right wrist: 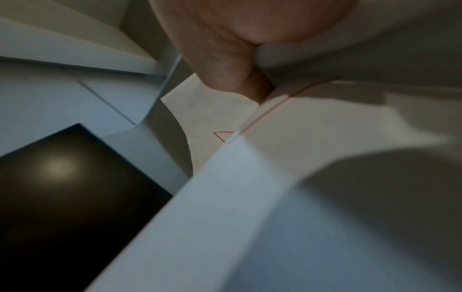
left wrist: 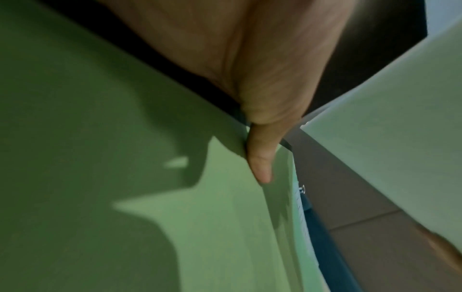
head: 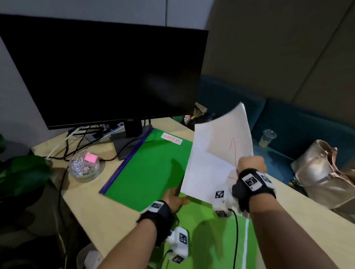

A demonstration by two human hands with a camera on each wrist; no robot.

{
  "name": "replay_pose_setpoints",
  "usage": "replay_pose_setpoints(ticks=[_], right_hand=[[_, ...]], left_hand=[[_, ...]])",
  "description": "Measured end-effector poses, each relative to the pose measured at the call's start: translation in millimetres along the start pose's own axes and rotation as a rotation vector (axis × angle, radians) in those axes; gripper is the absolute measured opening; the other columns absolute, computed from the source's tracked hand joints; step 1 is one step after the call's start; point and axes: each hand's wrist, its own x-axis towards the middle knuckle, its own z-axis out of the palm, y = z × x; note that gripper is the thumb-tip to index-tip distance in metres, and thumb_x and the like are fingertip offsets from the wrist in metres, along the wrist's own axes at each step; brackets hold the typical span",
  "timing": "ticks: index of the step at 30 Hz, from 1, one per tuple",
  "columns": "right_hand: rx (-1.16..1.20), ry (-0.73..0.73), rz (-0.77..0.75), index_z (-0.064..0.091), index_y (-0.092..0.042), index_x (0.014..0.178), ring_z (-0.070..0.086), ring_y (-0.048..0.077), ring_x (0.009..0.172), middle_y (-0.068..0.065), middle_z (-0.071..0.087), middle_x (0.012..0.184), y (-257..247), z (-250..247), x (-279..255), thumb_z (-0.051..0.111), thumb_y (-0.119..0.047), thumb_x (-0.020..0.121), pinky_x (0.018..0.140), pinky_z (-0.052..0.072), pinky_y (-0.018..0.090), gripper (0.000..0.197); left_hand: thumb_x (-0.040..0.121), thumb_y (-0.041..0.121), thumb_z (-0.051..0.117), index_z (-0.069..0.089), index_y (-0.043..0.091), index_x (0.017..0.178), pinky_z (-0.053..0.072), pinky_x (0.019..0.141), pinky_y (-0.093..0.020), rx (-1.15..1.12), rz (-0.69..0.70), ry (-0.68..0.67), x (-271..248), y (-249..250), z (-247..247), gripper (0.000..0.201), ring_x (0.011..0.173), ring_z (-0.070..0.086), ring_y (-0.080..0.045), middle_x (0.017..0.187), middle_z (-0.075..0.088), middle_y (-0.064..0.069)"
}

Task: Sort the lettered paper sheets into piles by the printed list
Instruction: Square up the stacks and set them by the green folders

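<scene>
From the head view, we find the right hand (head: 251, 164) gripping a sheaf of white paper sheets (head: 215, 158) by its near right edge and holding it raised, tilted up and away, above the right side of the green folder (head: 148, 166) labelled NUMBERS (head: 171, 138). The folder lies to the left of and below the sheets, its long axis running away from us toward the monitor (head: 96, 72). The left hand (head: 174, 199) is the nearer one to it — it rests at the folder's near edge on the pale wooden counter (head: 94, 208). A second green sheet (head: 210, 243) lies nearer us. From the left wrist view, we see the thumb (left wrist: 261, 158) laid against the green edge; whether the fingers curl beneath it we cannot tell. From the right wrist view, the thumb (right wrist: 225, 65) pinches several fanned sheets, one bearing a red mark (right wrist: 222, 136). Beyond the counter stand a teal sofa (head: 300, 127) and a handbag (head: 326, 178).
</scene>
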Motion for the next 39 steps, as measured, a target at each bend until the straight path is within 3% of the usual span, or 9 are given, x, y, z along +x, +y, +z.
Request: replay_pose_setpoints(ticks=[7, 10, 15, 20, 23, 27, 31, 35, 39], right_hand=[[-0.29, -0.221, 0.053, 0.059, -0.006, 0.117, 0.061, 0.027, 0.109, 0.012, 0.06, 0.121, 103, 18, -1, 0.054, -0.019, 0.091, 0.087, 0.049, 0.028, 0.029], [-0.343, -0.297, 0.045, 0.062, -0.014, 0.095, 0.064, 0.023, 0.096, 0.005, 0.063, 0.098, 120, 23, -12, 0.058, -0.026, 0.083, 0.072, 0.048, 0.024, 0.018], [-0.075, -0.217, 0.202, 0.036, -0.007, 0.141, 0.059, 0.023, 0.102, 0.011, 0.052, 0.131, 129, 42, 2, 0.058, -0.027, 0.089, 0.079, 0.044, 0.022, 0.06], [-0.112, -0.204, 0.194, 0.025, -0.006, 0.146, 0.061, 0.027, 0.102, 0.012, 0.058, 0.126, 140, 52, 25, 0.059, -0.024, 0.091, 0.083, 0.052, 0.028, 0.067], [-0.187, -0.29, 0.291, 0.033, -0.006, 0.143, 0.061, 0.028, 0.104, 0.014, 0.058, 0.126, 140, 54, 26, 0.052, -0.022, 0.095, 0.074, 0.051, 0.027, 0.054], [-0.192, -0.329, 0.288, 0.052, -0.004, 0.13, 0.06, 0.027, 0.11, 0.013, 0.06, 0.124, 140, 51, 29, 0.048, -0.02, 0.096, 0.069, 0.052, 0.025, 0.038], [-0.37, -0.334, 0.192, 0.065, -0.012, 0.109, 0.063, 0.019, 0.104, 0.003, 0.06, 0.096, 136, 41, 12, 0.056, -0.033, 0.087, 0.071, 0.042, 0.02, 0.032], [-0.181, -0.335, 0.195, 0.058, -0.005, 0.12, 0.056, 0.024, 0.118, 0.011, 0.059, 0.125, 145, 37, 22, 0.05, -0.019, 0.094, 0.08, 0.045, 0.023, 0.031], [0.123, -0.219, 0.235, 0.051, 0.006, 0.13, 0.053, 0.034, 0.12, 0.022, 0.053, 0.132, 142, 10, 9, 0.044, -0.011, 0.097, 0.064, 0.04, 0.022, 0.038]], left_hand=[[0.092, 0.044, 0.057, 0.059, 0.003, 0.112, 0.045, 0.084, -0.035, 0.773, -0.133, 0.212, 6, -2, -1, 0.046, 0.106, 0.054, -0.03, 0.121, 0.058, -0.016], [0.089, 0.049, 0.059, 0.041, 0.007, 0.136, 0.041, 0.101, -0.048, 0.993, -0.157, 0.275, 17, -6, -20, 0.066, 0.132, 0.03, -0.033, 0.143, 0.033, -0.014], [0.087, 0.051, 0.059, 0.015, 0.008, 0.149, 0.03, 0.109, -0.059, 1.064, -0.219, 0.088, 36, -18, -33, 0.087, 0.141, 0.005, -0.05, 0.158, 0.0, -0.016], [0.078, 0.06, 0.063, 0.018, 0.003, 0.148, 0.03, 0.112, -0.051, 1.159, -0.227, 0.055, 37, -17, -38, 0.101, 0.137, 0.028, -0.043, 0.154, 0.016, -0.023], [0.086, 0.037, 0.061, 0.045, -0.002, 0.129, 0.046, 0.1, -0.041, 1.224, -0.116, -0.012, 25, -2, -39, 0.06, 0.116, 0.054, -0.031, 0.126, 0.052, -0.018], [0.095, 0.004, 0.047, 0.061, -0.001, 0.107, 0.052, 0.083, -0.03, 1.378, 0.002, -0.076, 3, 30, -39, 0.02, 0.099, 0.064, -0.027, 0.108, 0.065, -0.015], [0.095, 0.002, 0.044, 0.063, 0.001, 0.103, 0.05, 0.075, -0.031, 1.417, 0.093, 0.168, -27, 81, -46, 0.021, 0.098, 0.065, -0.028, 0.106, 0.067, -0.012], [0.092, 0.0, 0.045, 0.063, 0.006, 0.104, 0.051, 0.08, -0.038, 1.387, 0.205, 0.472, -67, 137, -54, 0.022, 0.101, 0.064, -0.031, 0.105, 0.066, -0.012], [0.092, 0.004, 0.05, 0.061, 0.01, 0.108, 0.05, 0.081, -0.039, 1.375, 0.297, 0.542, -108, 168, -42, 0.02, 0.103, 0.062, -0.034, 0.108, 0.065, -0.013]])
